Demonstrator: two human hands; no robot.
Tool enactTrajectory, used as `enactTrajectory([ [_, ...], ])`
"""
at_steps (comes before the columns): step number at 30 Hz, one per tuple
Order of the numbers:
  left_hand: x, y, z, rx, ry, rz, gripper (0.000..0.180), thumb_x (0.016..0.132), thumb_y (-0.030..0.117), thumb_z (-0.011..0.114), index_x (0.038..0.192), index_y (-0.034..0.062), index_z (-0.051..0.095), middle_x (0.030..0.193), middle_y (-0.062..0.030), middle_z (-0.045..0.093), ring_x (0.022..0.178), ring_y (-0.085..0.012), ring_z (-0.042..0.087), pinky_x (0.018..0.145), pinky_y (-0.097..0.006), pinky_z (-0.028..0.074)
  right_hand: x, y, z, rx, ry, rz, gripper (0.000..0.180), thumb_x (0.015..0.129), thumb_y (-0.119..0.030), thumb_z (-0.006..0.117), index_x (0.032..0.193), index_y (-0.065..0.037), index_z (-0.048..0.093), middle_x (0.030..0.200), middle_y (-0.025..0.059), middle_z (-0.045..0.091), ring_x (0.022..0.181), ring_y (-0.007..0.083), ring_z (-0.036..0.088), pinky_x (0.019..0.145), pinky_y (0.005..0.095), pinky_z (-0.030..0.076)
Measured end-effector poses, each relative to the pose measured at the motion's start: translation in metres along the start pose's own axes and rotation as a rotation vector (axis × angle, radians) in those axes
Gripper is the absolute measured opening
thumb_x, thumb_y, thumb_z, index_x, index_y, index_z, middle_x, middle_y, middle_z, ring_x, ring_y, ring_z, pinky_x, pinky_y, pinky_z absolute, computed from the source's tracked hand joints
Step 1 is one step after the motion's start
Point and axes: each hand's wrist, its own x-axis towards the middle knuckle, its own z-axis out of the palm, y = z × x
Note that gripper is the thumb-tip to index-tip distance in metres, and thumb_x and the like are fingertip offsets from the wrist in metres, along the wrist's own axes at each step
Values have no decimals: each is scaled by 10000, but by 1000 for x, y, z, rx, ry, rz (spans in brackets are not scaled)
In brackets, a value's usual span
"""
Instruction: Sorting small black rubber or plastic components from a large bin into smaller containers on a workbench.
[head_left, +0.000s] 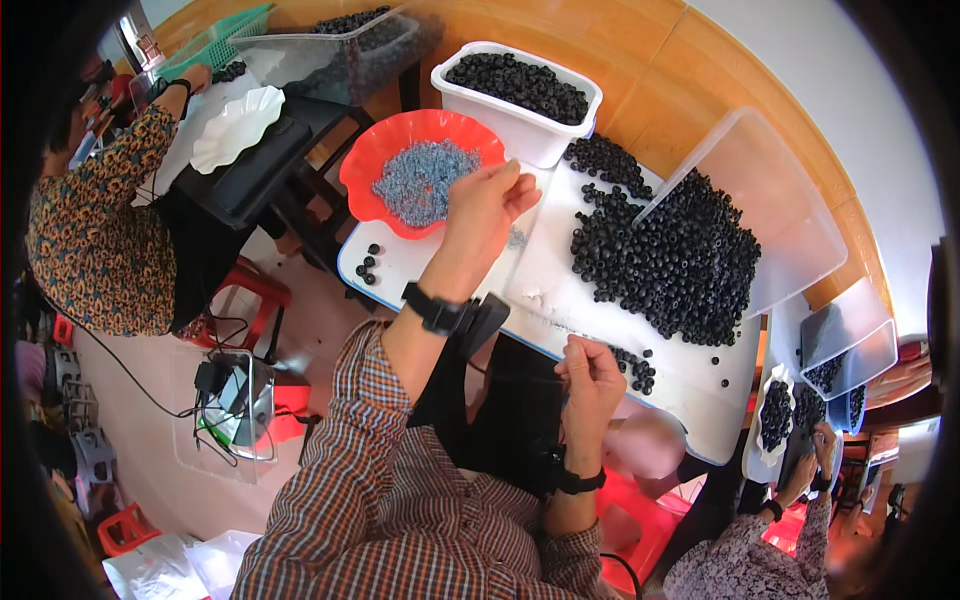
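Note:
My left hand (490, 205) is raised over the white tabletop, at the right rim of a red wavy-edged bowl (362, 172). Its fingers are curled and pinched together; anything between them is too small to make out. The bowl holds many tiny grey-blue metallic pieces (425, 182). Near the table's front edge, my right hand (590, 375) is also closed in a pinch, and what it grips cannot be told. Just beyond it lie a few black, round, bead-like pieces (640, 372). A large heap of the same black pieces (680, 265) covers the table's right half.
A clear plastic bin (790, 190) lies tipped behind the heap. At the back stands a white tub (515, 115) full of black pieces. Several loose ones (370, 265) sit front left. Other people work at both sides, near a white scalloped tray (238, 128) and a red stool (640, 515).

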Motion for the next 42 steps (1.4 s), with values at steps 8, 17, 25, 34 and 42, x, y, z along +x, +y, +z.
enactTrajectory([
  [8, -67, -14, -38, 792, 109, 105, 145, 884, 109, 647, 965, -7, 678, 795, -78, 663, 609, -107, 579, 572, -254, 490, -2, 10, -19, -29, 59, -1, 103, 921, -97, 639, 966, -8, 663, 760, 1, 604, 636, 49, 541, 571, 184, 415],
  [17, -46, -39, -47, 1669, -7, 576, 273, 781, -11, 590, 1032, 50, 677, 882, -181, 608, 841, -355, 605, 735, -423, 487, -8, 10, -6, -87, -23, 3, 88, 915, -86, 645, 940, -2, 650, 757, -10, 597, 644, 52, 541, 588, 188, 435],
  [25, -52, -39, -63, 1614, -40, 512, 254, 774, -20, 564, 1000, 33, 667, 929, -194, 574, 830, -343, 594, 733, -427, 477, -8, 19, -7, -113, -46, 16, 84, 910, -79, 648, 937, 0, 644, 768, 3, 612, 640, 61, 547, 592, 191, 453],
  [34, -82, -23, -74, 1477, -36, 569, 212, 781, -46, 573, 966, -11, 670, 937, -183, 574, 763, -323, 600, 683, -372, 478, -7, 26, -3, -117, -44, -38, 67, 903, -62, 650, 912, 4, 638, 757, 11, 607, 631, 65, 546, 581, 194, 447],
  [42, -92, -29, -72, 1516, -164, 663, 182, 764, -1, 665, 945, -6, 682, 972, -164, 556, 910, -324, 554, 768, -382, 468, -7, 33, 0, -244, -29, -149, 45, 881, -31, 659, 892, 7, 637, 740, 20, 589, 617, 67, 533, 569, 204, 429],
])
